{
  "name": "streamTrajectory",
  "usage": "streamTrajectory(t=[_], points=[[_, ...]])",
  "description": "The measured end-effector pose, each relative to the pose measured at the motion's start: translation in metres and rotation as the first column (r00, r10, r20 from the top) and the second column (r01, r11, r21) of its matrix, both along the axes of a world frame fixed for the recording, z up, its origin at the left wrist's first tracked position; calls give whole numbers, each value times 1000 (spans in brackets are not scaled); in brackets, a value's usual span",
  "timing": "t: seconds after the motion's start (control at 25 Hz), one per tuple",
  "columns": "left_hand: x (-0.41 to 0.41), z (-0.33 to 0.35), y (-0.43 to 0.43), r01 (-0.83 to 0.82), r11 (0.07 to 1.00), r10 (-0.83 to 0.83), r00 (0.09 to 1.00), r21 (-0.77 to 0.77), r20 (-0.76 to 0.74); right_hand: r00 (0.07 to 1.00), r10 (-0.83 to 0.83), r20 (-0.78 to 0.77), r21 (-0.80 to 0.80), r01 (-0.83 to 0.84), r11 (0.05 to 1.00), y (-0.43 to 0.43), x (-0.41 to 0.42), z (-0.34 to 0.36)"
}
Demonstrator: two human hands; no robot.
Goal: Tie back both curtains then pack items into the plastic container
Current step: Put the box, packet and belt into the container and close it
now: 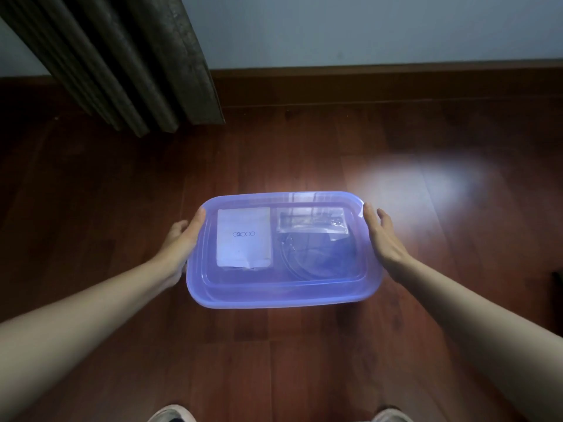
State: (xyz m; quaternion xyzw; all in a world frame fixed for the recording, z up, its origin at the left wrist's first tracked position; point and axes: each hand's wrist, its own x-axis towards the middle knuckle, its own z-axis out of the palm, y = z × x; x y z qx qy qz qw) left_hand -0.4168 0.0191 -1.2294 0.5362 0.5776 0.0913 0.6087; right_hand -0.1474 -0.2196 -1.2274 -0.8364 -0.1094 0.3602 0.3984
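Left grip (182,239), right grip (384,239): container (283,295) between.

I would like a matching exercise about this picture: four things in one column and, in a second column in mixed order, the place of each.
Things
1. curtain
2. white packet
3. left hand
4. right hand

Places
A. at the right edge of the plastic container
B. hanging at the upper left of the picture
C. inside the plastic container, in its left part
D. at the left edge of the plastic container

Pairs: 1-B, 2-C, 3-D, 4-A
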Motion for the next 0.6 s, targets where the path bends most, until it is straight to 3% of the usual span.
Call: streamTrajectory(t=[0.2,0.4,0.6], points=[[-29,8,-77,-104,995,103,991,12,85,983,100,-157,248,-59,967,-37,-24,-11],[-16,-1,-51,-160,977,144,983,142,116,992,32,-121,243,-2,970,-12,-20,1],[-22,2,1,-221,962,193,966,164,170,980,116,-163,276,-68,959,49,-9,28]])
